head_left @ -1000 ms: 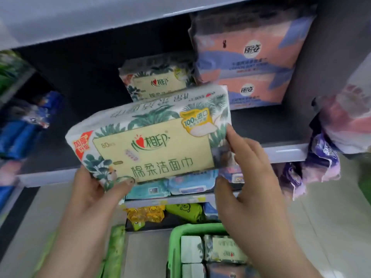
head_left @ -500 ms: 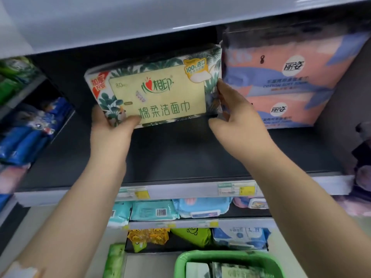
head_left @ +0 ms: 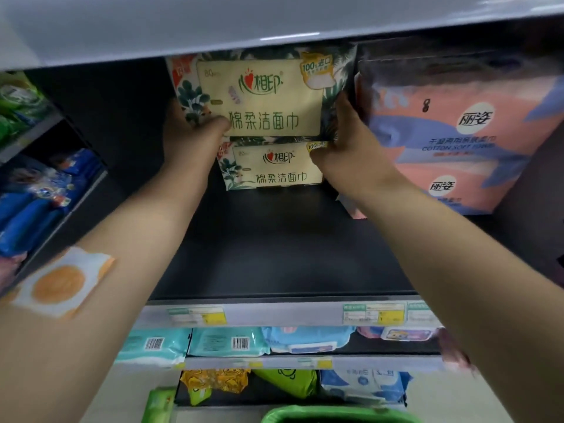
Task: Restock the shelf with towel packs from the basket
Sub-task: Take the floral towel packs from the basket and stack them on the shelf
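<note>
Hands (head_left: pixel 190 138) (head_left: pixel 351 148) hold pack (head_left: pixel 262 96) reading "棉柔洁面巾", "100%进口".

Held pack (head_left: pixel 262 96) atop 2nd pack (head_left: pixel 271 167)

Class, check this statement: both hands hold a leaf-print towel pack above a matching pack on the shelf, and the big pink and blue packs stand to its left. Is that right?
Not quite. The head view shows the pink and blue packs to the right of the held pack, not the left. The rest holds: left hand and right hand grip it above the matching pack on the shelf.
</note>
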`<act>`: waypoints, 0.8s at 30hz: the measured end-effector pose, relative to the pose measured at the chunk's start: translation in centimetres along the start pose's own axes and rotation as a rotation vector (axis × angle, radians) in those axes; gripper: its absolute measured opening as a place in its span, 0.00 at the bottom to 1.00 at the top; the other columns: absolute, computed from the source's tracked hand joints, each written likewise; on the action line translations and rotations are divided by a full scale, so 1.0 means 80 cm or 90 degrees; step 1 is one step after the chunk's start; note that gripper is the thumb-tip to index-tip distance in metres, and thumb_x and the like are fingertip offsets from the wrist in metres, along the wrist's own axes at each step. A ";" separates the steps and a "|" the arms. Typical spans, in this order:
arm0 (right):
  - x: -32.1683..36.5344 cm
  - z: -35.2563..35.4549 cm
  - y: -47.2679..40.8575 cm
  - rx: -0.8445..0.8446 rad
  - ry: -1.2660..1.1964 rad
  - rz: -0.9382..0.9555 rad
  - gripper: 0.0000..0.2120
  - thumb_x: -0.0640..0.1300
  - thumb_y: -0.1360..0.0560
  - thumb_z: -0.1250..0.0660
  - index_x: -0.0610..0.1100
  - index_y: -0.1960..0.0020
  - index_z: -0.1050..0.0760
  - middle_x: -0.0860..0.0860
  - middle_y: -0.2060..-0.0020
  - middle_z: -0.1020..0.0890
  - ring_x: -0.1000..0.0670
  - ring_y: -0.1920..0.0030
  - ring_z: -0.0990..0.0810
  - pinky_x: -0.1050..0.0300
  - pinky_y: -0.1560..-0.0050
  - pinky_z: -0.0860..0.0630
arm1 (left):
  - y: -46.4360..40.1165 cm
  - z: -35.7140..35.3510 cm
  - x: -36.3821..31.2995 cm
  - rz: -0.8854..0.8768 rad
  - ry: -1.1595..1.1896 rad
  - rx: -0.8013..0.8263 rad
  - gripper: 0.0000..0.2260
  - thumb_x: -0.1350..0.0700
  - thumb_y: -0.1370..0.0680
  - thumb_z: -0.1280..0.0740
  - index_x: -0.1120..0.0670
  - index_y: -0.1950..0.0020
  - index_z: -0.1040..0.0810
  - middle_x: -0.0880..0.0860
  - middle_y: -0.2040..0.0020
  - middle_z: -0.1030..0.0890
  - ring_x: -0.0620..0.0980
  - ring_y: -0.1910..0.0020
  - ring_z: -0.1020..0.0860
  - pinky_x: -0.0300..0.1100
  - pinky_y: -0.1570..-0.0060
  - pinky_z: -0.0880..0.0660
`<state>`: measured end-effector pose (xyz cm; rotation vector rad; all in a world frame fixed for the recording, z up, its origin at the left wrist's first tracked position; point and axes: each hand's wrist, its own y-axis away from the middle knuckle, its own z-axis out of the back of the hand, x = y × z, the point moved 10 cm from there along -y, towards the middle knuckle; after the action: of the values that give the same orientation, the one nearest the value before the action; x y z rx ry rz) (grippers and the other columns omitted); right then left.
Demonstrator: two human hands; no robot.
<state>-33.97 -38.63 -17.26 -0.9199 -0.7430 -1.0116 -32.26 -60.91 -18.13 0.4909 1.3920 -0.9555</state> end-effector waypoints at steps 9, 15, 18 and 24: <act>-0.029 -0.020 -0.044 -0.053 0.048 -0.056 0.41 0.40 0.43 0.45 0.36 0.29 0.43 0.41 0.36 0.31 0.42 0.35 0.33 0.49 0.37 0.29 | -0.030 -0.038 0.018 0.048 -0.088 0.037 0.23 0.62 0.27 0.37 0.51 0.33 0.37 0.41 0.54 0.27 0.36 0.58 0.27 0.32 0.64 0.30; -0.051 -0.030 -0.068 -0.005 0.106 -0.135 0.39 0.33 0.31 0.40 0.41 0.24 0.54 0.41 0.28 0.42 0.40 0.29 0.40 0.45 0.32 0.33 | -0.035 -0.049 0.031 0.067 -0.087 0.053 0.27 0.64 0.26 0.37 0.50 0.31 0.42 0.43 0.48 0.28 0.38 0.57 0.28 0.32 0.64 0.32; -0.044 -0.027 -0.059 -0.010 0.146 -0.113 0.36 0.33 0.29 0.41 0.38 0.25 0.52 0.40 0.29 0.39 0.41 0.30 0.38 0.52 0.31 0.36 | -0.033 -0.046 0.032 0.065 -0.091 0.048 0.30 0.63 0.28 0.36 0.50 0.29 0.43 0.42 0.47 0.26 0.37 0.55 0.27 0.31 0.64 0.32; -0.010 -0.035 0.002 -0.025 0.273 0.021 0.41 0.32 0.30 0.39 0.38 0.24 0.58 0.44 0.24 0.54 0.47 0.24 0.55 0.61 0.28 0.56 | 0.034 -0.059 0.053 0.042 -0.212 0.117 0.47 0.43 0.44 0.35 0.43 0.26 0.49 0.50 0.27 0.37 0.52 0.29 0.35 0.58 0.32 0.37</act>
<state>-33.88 -40.81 -19.23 -0.7113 -0.3477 -1.1477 -33.29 -56.82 -23.59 0.4866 0.9890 -1.0629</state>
